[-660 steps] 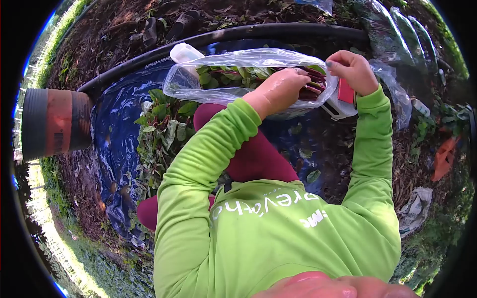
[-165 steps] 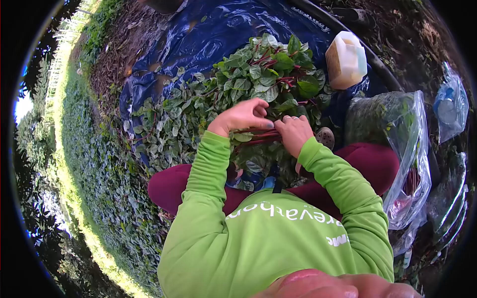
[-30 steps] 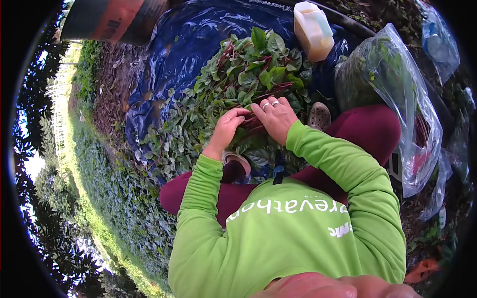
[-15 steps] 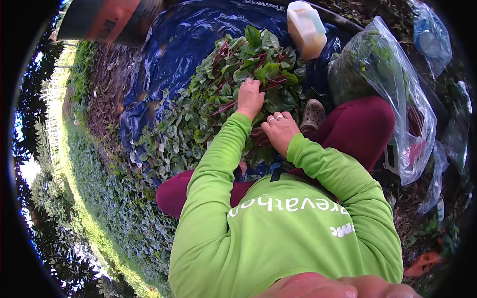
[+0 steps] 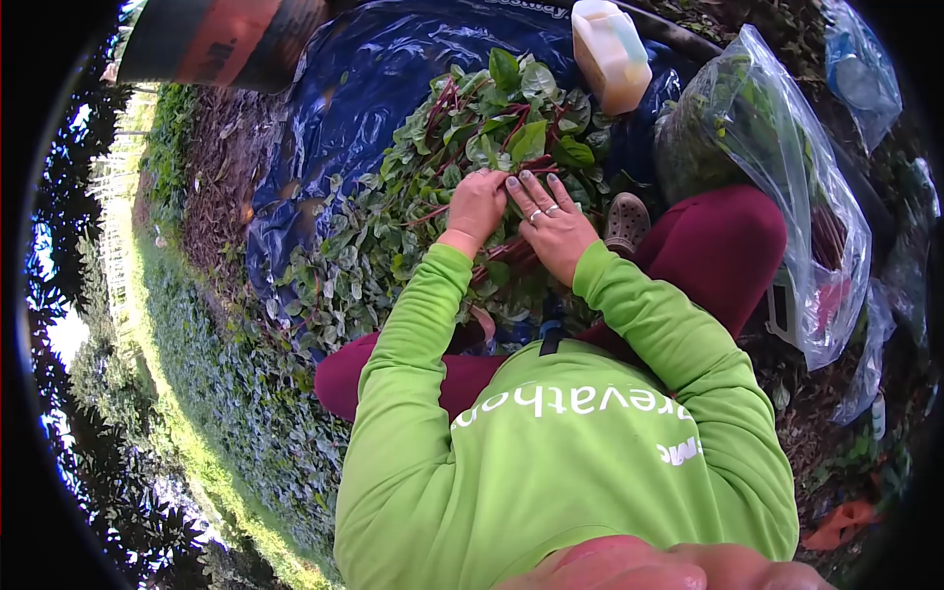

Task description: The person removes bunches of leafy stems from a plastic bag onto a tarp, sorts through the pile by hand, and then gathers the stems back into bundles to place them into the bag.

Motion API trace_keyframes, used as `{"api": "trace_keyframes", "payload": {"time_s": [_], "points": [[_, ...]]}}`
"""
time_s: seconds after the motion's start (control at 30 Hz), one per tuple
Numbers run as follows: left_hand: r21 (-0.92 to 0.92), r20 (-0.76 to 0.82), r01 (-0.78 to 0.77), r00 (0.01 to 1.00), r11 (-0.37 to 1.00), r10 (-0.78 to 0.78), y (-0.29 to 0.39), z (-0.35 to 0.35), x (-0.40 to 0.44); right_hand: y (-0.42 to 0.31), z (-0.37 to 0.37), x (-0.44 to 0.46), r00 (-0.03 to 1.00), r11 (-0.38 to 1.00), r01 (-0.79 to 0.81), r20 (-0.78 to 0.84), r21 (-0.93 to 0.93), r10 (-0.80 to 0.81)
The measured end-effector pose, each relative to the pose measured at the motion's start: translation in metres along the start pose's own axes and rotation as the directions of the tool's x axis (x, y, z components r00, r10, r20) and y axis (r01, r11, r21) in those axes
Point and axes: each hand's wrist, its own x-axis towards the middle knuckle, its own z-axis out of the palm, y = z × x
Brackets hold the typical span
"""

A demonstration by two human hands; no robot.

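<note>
A heap of leafy greens with dark red stems (image 5: pixel 433 162) lies on a blue plastic sheet (image 5: pixel 339 103) before my crossed legs. My left hand (image 5: pixel 476 208) is closed over the heap, its fingertips pinching a red stem; the grip is partly hidden. Close beside it, my right hand (image 5: pixel 557 228), with rings on it, reaches its fingers forward, almost touching the left fingertips. Under the right palm and thumb side sits a bunch of red stems (image 5: pixel 511 256), which this hand appears to hold; the thumb is hidden.
A translucent plastic jug (image 5: pixel 612 61) stands behind the heap. To the right is a clear plastic bag of greens (image 5: pixel 757 128), with other plastic bags (image 5: pixel 860 79) past it. A dark drum with a red band (image 5: pixel 224 44) is at the upper left. My shoe (image 5: pixel 623 222) rests near the stems.
My right hand has moved forward and its fingers have stretched out, the red stems shifting along with it. The left hand has come back slightly, and the two hands now nearly meet.
</note>
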Motion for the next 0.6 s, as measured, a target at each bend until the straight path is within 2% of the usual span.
{"api": "trace_keyframes", "payload": {"time_s": [0.03, 0.13, 0.2, 0.4, 0.5, 0.6], "points": [[-0.04, 0.037, 0.01, 0.999, 0.999, -0.008, -0.001, -0.005, -0.003, 0.003, 0.004, 0.002, 0.998, 1.0, -0.029, -0.047, 0.006, 0.029], [-0.109, 0.001, 0.04, 0.999, 0.993, -0.04, 0.003, -0.02, -0.009, 0.013, 0.004, 0.01, 0.996, 0.995, -0.084, 0.023, -0.048, 0.085], [-0.102, -0.009, 0.034, 0.999, 0.994, -0.035, 0.004, -0.029, -0.01, 0.013, 0.006, 0.014, 0.997, 0.996, -0.073, 0.013, -0.051, 0.074], [-0.017, -0.014, 0.025, 1.0, 1.0, -0.026, -0.003, -0.032, -0.016, 0.008, 0.011, 0.016, 0.998, 0.998, -0.063, -0.031, 0.003, 0.063], [0.028, -0.044, 0.059, 0.997, 0.998, -0.058, -0.015, -0.046, -0.011, 0.004, 0.006, 0.015, 0.995, 0.996, -0.086, 0.055, -0.022, 0.087], [0.107, -0.192, 0.124, 0.976, 0.986, -0.102, -0.026, -0.056, -0.004, -0.004, 0.0, 0.013, 0.993, 0.993, -0.092, 0.072, -0.079, 0.098]]}}
